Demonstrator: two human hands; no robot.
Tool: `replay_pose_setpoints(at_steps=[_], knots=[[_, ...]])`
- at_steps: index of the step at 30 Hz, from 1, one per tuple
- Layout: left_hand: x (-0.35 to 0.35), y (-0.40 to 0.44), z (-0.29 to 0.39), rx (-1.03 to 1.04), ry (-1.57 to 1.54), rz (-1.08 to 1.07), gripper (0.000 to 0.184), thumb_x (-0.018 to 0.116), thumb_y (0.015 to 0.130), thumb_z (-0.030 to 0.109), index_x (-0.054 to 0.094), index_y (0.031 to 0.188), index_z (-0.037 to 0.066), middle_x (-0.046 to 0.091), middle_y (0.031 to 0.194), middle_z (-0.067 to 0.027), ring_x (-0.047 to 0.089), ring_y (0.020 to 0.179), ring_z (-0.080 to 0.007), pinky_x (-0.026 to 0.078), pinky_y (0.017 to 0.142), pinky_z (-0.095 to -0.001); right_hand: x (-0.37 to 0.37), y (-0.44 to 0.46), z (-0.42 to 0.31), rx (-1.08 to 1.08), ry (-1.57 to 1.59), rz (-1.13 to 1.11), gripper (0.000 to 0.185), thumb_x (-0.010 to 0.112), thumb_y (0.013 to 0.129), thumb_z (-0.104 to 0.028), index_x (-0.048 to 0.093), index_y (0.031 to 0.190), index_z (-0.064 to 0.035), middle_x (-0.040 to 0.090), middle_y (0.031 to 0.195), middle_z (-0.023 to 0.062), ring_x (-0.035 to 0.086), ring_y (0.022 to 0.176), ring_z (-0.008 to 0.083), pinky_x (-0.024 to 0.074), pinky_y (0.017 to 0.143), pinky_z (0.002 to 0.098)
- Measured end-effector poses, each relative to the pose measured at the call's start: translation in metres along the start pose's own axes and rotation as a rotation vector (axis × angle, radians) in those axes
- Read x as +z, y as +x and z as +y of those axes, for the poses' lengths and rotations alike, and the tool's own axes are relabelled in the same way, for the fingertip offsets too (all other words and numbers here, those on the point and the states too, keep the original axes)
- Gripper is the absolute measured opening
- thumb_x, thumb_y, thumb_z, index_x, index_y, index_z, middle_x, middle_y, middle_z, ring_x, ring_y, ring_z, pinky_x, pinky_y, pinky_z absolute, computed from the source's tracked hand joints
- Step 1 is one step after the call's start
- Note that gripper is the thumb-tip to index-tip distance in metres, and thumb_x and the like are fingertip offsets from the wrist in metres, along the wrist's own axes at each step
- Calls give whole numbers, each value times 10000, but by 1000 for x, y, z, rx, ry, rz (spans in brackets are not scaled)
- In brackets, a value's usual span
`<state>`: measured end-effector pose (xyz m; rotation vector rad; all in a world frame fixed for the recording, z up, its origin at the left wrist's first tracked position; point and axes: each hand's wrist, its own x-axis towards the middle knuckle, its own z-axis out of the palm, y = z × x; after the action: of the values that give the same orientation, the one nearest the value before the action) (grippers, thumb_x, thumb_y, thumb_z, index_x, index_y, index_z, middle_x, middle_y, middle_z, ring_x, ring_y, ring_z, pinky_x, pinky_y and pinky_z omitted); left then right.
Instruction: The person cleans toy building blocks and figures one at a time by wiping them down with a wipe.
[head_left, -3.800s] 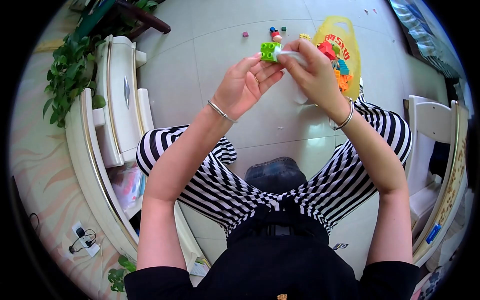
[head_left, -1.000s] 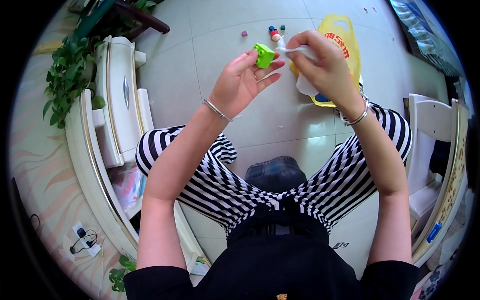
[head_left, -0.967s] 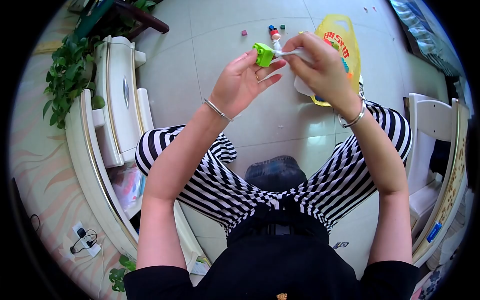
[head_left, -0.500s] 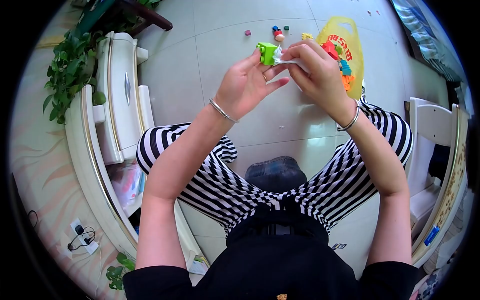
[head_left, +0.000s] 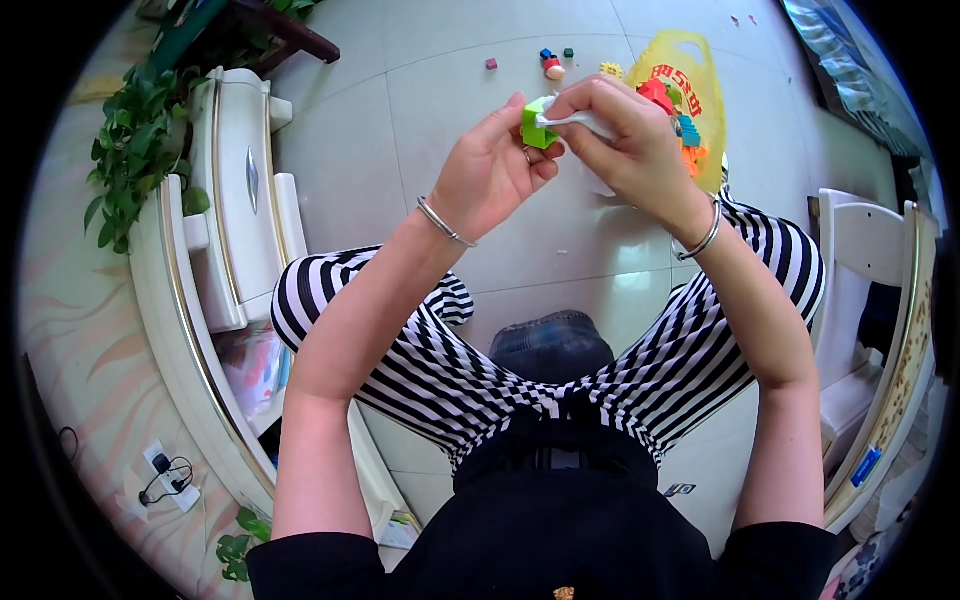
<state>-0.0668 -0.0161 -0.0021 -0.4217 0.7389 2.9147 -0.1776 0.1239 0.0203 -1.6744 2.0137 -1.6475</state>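
A bright green toy building block (head_left: pixel 541 136) is gripped in my left hand (head_left: pixel 497 165), between the thumb and fingers, its hollow side turned toward my right hand. My right hand (head_left: pixel 628 135) pinches a white tissue or cloth (head_left: pixel 592 122), whose tip reaches into the green block's opening. Part of the white piece hangs below my right fingers. Behind my right hand lies a yellow plastic bag (head_left: pixel 709 100) with red lettering; red, teal and orange blocks (head_left: pixel 688 130) rest on or in it.
On the tiled floor beyond my hands lie a small red figure (head_left: pixel 554 68), small cubes (head_left: pixel 491 64) and a yellow block (head_left: pixel 611 69). White furniture (head_left: pixel 250 190) with plants (head_left: pixel 140 140) stands at left, a white chair-like piece (head_left: pixel 868 240) at right. A dark low seat (head_left: pixel 552 347) is between my legs.
The green block has turned, so its hollow side now faces my right hand. The white tissue has moved left into its opening, and my left fingers have curled in.
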Motion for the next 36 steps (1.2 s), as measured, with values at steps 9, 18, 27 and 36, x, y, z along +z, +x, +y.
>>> replay_pose_setpoints(at_steps=[9,18,27,36], knots=[[-8,1,1,-12,101,31,417,343,995,417,504,1083,42,542,1009,-56,498,809,-124,452,695,-240,-6,-4,5,113,-172,15,119,619,767,-28,600,884,-38,581,778,97,575,618,241,464,591,304],[-4,3,4,107,179,115,337,502,954,355,520,1055,34,580,919,-37,556,788,-127,462,683,-263,6,-6,-8,229,225,41,143,647,788,-39,590,914,-5,604,784,74,585,649,124,469,605,247],[7,1,-4,321,847,101,453,696,826,116,459,1196,1,591,996,-44,584,784,-74,497,671,-214,-3,-7,7,535,261,-12,142,615,852,-104,602,942,4,628,801,40,596,685,95,482,632,237],[7,-3,2,507,1613,244,375,736,721,82,567,1046,0,597,873,-44,599,735,-120,494,641,-257,1,-8,-9,78,-6,-116,139,604,766,-13,633,898,-44,606,818,57,594,670,148,480,609,252]])
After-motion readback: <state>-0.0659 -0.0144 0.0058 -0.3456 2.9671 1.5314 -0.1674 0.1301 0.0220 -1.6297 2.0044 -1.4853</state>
